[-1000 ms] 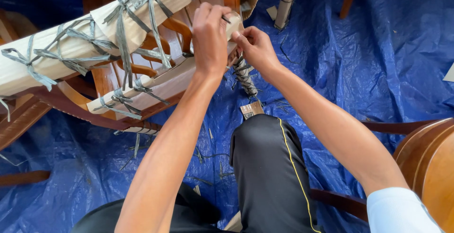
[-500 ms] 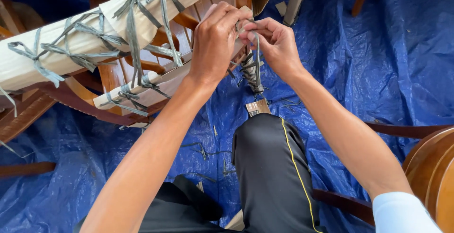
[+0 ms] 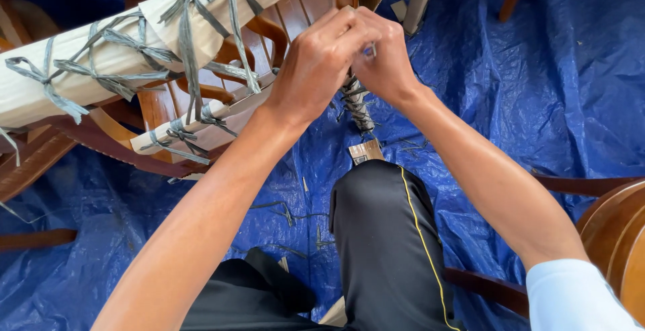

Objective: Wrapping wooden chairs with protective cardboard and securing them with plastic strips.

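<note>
Hands together at twelve o'clock: left hand (image 3: pixel 316 69) and right hand (image 3: pixel 383 59) pinch closed on a grey strap (image 3: pixel 356 106) against the paper-wrapped chair (image 3: pixel 161 106). Judged step: cinching a knot. Blue tarp (image 3: pixel 524 89) spreads outward; black-trousered knee (image 3: pixel 386 237) at six o'clock.

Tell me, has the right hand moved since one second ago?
Yes. The right hand has moved up along the wrapped chair leg and now presses against the left hand.
</note>
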